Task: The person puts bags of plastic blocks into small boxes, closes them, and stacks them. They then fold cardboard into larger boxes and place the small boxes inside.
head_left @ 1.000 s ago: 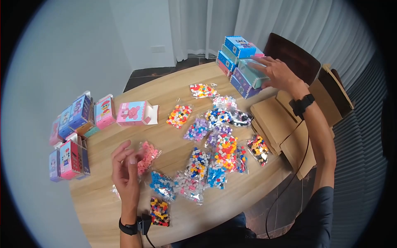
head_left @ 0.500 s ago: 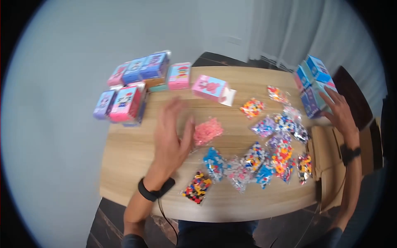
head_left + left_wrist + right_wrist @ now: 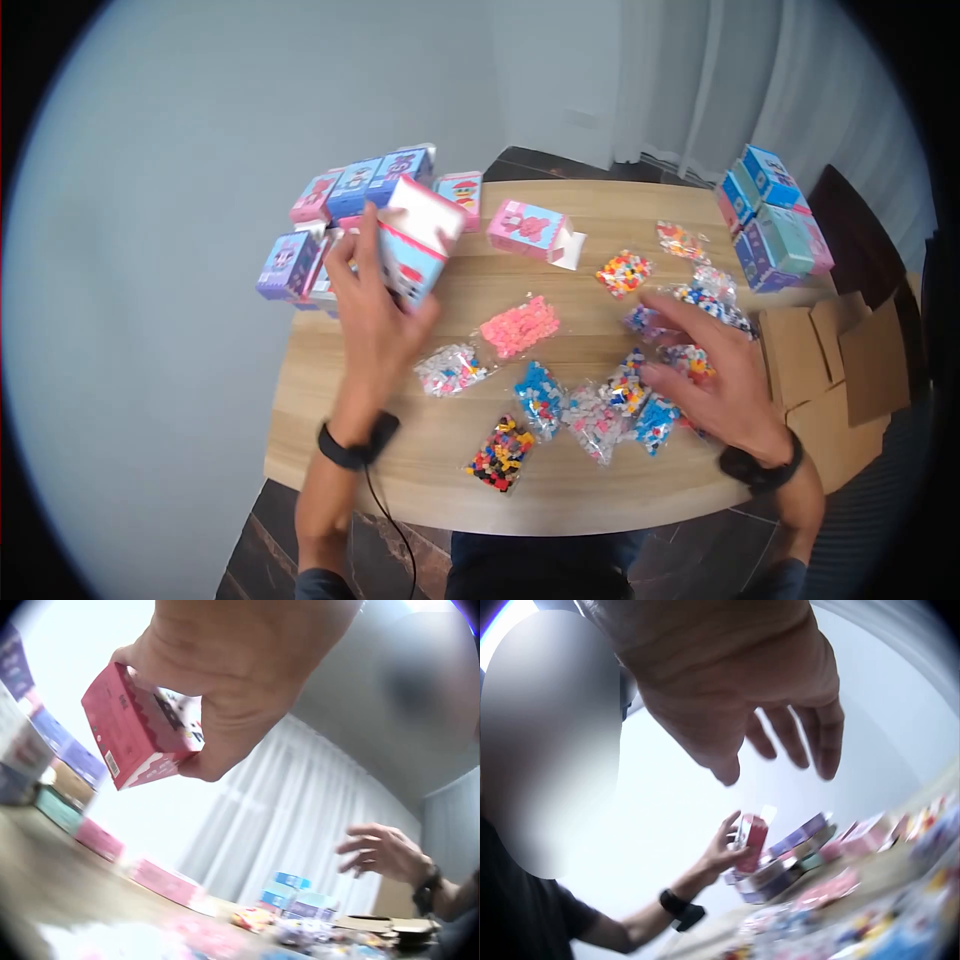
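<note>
The head view is overlooking a pale wooden table (image 3: 600, 500). Both wrist views are sharing a red cardboard box (image 3: 124, 735), left closer.

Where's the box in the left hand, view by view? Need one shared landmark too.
Head: box left of centre, slightly above mid-height, in the left hand.
Left wrist: box upper left, red side showing.
Right wrist: box slightly right of centre, below mid-height, small.
Shared landmark: bag of pink pieces, blurred in both wrist views.
</note>
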Tool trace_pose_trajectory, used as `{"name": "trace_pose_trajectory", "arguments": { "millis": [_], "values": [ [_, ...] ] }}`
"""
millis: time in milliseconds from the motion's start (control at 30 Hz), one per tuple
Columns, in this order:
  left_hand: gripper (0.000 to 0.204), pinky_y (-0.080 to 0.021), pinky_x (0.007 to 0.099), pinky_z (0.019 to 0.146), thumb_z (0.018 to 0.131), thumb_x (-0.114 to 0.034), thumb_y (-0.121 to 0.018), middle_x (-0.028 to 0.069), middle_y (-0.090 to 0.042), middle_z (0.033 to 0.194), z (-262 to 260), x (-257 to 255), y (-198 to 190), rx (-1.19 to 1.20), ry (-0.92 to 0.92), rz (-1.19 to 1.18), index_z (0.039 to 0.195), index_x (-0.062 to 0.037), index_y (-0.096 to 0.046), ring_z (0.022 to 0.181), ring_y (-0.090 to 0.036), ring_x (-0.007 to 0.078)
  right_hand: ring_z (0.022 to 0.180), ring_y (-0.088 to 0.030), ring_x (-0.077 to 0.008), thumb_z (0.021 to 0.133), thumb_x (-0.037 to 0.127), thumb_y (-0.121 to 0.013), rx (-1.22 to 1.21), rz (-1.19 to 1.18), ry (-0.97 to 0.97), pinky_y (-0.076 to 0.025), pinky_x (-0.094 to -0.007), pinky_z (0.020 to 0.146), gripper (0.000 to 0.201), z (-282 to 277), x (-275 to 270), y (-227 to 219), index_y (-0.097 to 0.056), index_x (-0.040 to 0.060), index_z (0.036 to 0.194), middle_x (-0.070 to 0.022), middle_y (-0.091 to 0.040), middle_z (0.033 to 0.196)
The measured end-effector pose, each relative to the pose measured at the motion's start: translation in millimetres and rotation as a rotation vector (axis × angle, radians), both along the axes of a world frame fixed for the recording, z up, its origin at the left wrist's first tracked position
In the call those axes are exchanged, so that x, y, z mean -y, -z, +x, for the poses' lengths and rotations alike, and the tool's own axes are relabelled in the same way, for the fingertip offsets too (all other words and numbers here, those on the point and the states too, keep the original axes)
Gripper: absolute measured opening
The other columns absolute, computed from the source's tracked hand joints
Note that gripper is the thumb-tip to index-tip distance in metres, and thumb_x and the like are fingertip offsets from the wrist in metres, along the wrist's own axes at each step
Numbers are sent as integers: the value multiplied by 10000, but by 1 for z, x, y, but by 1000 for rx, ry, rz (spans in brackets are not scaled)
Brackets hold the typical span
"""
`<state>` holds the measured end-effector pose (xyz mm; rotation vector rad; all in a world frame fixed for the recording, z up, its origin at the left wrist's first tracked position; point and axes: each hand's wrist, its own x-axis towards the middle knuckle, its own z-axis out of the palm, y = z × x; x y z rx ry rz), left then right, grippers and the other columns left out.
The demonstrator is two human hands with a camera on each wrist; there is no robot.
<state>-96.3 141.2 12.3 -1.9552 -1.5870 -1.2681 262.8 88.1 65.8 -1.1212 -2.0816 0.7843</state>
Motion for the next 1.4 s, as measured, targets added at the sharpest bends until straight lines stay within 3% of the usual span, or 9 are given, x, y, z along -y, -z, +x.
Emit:
{"name": "trace_pose_trajectory", "arguments": {
  "millis": [167,400,567,700,800,1033,1233,1300,1400],
  "values": [
    [1097,-486,431,955,691,-178,-955,212,-411,1306,106,37,5,242,338,-16,1580,-47,-326,1158,-499,331,1199,-670,-279,899,121,-801,-493,-36,58,-549,-384,994,936,-67,-21,30,-228,82,1639,-267,-625,1342],
    [913,-525,388,1069,792,-26,-885,177,-465,1421,104,22,13,880,925,-310,1505,-38,-315,1312,-556,233,952,-741,-176,889,-2,-724,-535,254,-43,-573,-328,900,828,-59,-39,40,-309,41,1604,-204,-657,1282],
    [737,-564,335,969,841,-3,-845,147,-524,1334,92,26,35,802,965,-415,1429,-24,-402,1193,-626,194,935,-689,-97,935,65,-700,-536,63,-233,-542,-250,808,748,-61,-49,42,-342,37,1591,-128,-666,1222],
    [785,-551,335,970,868,-15,-824,140,-517,1352,92,24,40,619,942,-421,1476,-33,-327,1193,-628,201,916,-648,-61,1037,213,-627,-768,-149,-80,-508,-222,754,513,-66,-56,45,-487,48,1502,-87,-673,1167],
    [815,-533,331,980,917,-16,-771,136,-515,1369,95,21,45,811,969,-435,1533,-43,-239,1210,-619,204,845,-600,-49,1071,207,-586,-394,-174,-22,-480,-224,703,307,-65,-57,49,-696,21,1290,-35,-730,1019],
    [590,-471,266,964,1064,-144,-597,101,-529,1359,91,24,35,767,797,-455,1573,-29,-320,1149,-593,144,924,-624,-68,1096,216,-546,-520,-252,-142,-514,-244,758,349,-70,-56,58,-650,15,1362,-70,-733,1154],
    [530,-479,246,907,1087,-188,-563,100,-535,1380,87,21,44,711,704,-423,1550,-16,-369,1096,-600,119,1034,-676,-135,1095,220,-544,-346,119,-161,-551,-292,840,382,-78,-51,59,-616,-20,1384,-149,-683,1308],
    [549,-484,237,882,1086,-186,-565,107,-535,1378,88,22,46,731,754,-394,1557,-8,-346,1081,-611,117,1015,-698,-176,1050,209,-628,-648,-175,-23,-563,-316,831,329,-78,-51,59,-663,-8,1295,-146,-690,1262],
    [558,-508,244,883,1069,-146,-590,147,-537,1367,98,26,40,871,796,-403,1526,11,-312,1098,-642,140,964,-688,-166,995,195,-712,-475,-69,163,-554,-302,824,256,-71,-49,51,-676,4,1162,-102,-702,1144]
  ]
}}
